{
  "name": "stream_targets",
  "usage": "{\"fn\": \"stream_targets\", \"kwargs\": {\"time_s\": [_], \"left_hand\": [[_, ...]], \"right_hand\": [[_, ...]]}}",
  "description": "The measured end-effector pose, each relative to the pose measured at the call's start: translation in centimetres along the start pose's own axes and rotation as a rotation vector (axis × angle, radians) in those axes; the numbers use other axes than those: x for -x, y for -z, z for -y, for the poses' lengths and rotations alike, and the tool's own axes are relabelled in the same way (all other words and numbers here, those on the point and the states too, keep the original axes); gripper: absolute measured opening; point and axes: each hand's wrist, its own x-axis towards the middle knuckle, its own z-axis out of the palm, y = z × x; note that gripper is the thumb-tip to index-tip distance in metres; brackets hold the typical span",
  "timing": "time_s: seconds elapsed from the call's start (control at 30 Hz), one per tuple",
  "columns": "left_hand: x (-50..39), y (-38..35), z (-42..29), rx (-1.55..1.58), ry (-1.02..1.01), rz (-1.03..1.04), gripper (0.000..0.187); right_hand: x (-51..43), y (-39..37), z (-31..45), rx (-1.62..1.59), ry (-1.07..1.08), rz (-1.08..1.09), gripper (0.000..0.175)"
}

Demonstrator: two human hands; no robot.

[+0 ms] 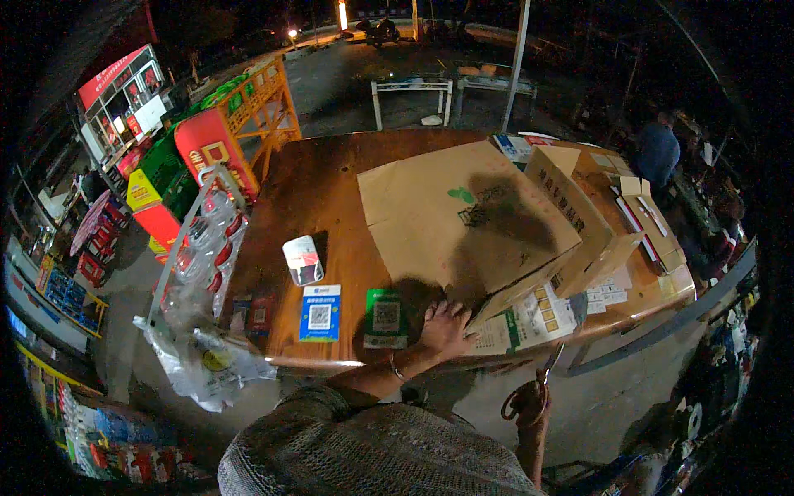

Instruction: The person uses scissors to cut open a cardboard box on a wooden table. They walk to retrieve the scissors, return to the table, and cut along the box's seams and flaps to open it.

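Observation:
My left hand (446, 330) lies with spread fingers at the near edge of a flattened cardboard box (428, 204), by the front of a wooden table (267, 217). Scissors (552, 363) are in my right hand (530, 400), which hangs just off the table's front edge, blades pointing up. The box's flaps stand up along its right side, one with printed writing. Under its near side lie printed sheets (533, 322). Left of my left hand are a green code card (386, 319), a blue code card (320, 316) and a small white device (303, 260).
Plastic-wrapped containers (205, 248) and a plastic bag (211, 366) hang by the table's left side, near green and red crates (164, 170). A smaller opened carton (654, 226) lies at the table's right. A person (659, 149) is beyond it. White-framed tables (412, 87) stand ahead.

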Motion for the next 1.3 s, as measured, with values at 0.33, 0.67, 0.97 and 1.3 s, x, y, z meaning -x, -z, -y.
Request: {"fn": "stream_targets", "kwargs": {"time_s": [0.33,0.67,0.97,1.3], "left_hand": [[-8.0,5.4,12.9,-0.101,-0.205,0.035,0.014],[-3.2,6.1,23.2,-0.312,0.471,-0.257,0.021],[-13.2,3.7,4.5,-0.117,0.104,-0.469,0.045],[-21.7,-2.3,-3.3,-0.201,0.056,-0.180,0.083]], "right_hand": [[-7.3,-5.4,7.2,-0.029,0.092,0.003,0.030],[-14.7,-7.1,13.5,-0.005,-0.152,0.394,0.015],[-19.0,-2.6,13.0,-0.106,-0.244,0.353,0.033],[-35.6,-7.7,5.3,0.232,-0.274,0.522,0.033]]}}
